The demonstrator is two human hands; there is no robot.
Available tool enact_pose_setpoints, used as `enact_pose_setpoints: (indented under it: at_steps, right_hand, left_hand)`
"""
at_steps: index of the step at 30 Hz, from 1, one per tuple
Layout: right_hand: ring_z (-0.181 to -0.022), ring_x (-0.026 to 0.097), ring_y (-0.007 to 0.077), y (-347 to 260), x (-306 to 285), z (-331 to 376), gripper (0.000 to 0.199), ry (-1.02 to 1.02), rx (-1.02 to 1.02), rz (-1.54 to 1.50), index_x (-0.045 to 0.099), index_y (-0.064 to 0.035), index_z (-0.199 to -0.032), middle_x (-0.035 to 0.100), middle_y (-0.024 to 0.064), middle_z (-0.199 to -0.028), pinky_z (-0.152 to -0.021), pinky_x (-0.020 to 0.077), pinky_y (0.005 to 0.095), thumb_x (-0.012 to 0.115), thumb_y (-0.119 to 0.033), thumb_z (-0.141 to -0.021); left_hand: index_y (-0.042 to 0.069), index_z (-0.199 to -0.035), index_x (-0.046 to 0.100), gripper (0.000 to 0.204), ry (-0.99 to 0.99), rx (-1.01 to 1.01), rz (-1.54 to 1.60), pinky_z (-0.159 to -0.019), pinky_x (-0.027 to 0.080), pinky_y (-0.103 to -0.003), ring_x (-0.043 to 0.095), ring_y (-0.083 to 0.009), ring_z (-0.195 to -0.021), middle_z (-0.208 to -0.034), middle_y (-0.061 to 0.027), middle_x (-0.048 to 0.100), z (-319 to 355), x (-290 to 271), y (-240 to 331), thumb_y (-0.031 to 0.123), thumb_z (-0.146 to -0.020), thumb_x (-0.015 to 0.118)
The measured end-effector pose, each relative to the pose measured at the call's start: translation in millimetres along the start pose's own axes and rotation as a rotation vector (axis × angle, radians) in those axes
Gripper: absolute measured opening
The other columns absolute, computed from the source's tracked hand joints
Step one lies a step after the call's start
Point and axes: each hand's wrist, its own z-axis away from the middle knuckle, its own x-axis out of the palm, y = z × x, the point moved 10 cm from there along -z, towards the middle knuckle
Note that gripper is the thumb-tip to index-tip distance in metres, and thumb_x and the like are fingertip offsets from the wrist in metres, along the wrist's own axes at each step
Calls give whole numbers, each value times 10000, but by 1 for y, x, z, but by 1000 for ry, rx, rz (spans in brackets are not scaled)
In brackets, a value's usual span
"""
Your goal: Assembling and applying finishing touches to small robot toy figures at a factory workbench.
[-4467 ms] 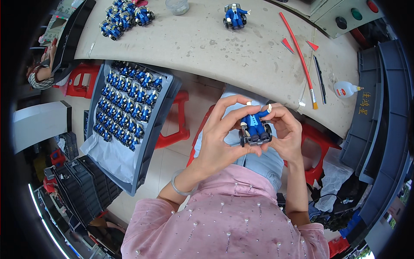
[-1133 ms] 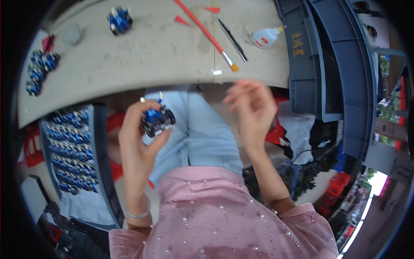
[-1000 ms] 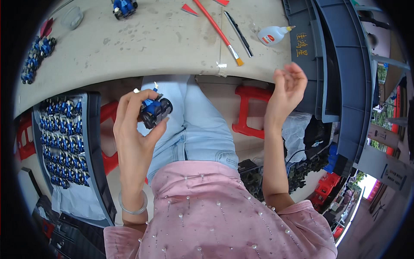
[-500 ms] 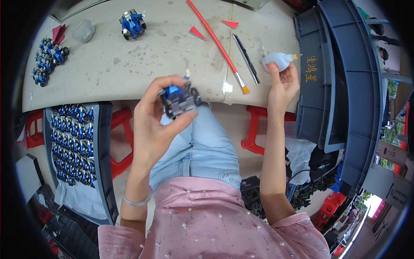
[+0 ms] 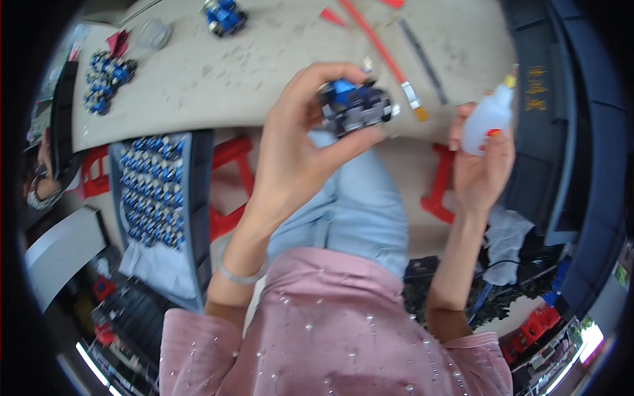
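A toy figure in blue on a dark wheeled seat point(image 5: 356, 109) is gripped between the thumb and fingers of my left hand point(image 5: 287, 145), above my lap at the table's front edge. Dark grey parts and wheels of the toy face up, slightly blurred. My right hand point(image 5: 485, 178) is closed round a white squeeze bottle point(image 5: 487, 124), whose narrow yellow tip points away from me. Between the two hands, on the table, lie a red-handled brush point(image 5: 386, 59) and a slim dark pen-like tool point(image 5: 422, 61).
Similar figures cluster point(image 5: 105, 79) at the table's left, near a clear cup point(image 5: 154, 34); another figure point(image 5: 224, 16) stands farther back. A grey tray of figures in rows point(image 5: 152, 191) sits left of my lap. Dark blue crates point(image 5: 541, 132) stand at right. Red stools point(image 5: 231, 158) are below.
My head view has shifted, so the table sits higher and things appear farther right. In my right hand the bottle has turned from lying sideways to pointing away from me. My left hand keeps the toy.
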Motion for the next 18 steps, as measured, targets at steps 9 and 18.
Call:
enact_pose_setpoints:
  at_steps: [9,18]
  right_hand:
    - [-669,513,153,43,12,53,559,21,267,-207,449,62,-1151,619,241,-909,-600,400,245,621,-390,-870]
    - [-551,498,122,61,37,66,491,14,372,-249,495,58,-1027,610,192,-755,-479,360,216,665,-339,-794]
  left_hand:
    - [1,-1172,511,534,-2,-8,-112,-865,473,-236,605,-115,-963,-1099,-64,585,23,-17,-14,-115,-697,726]
    - [-12,-1170,511,548,-70,18,266,-948,462,-337,587,-272,-1099,-1269,-147,458,45,-22,-9,-20,-693,780]
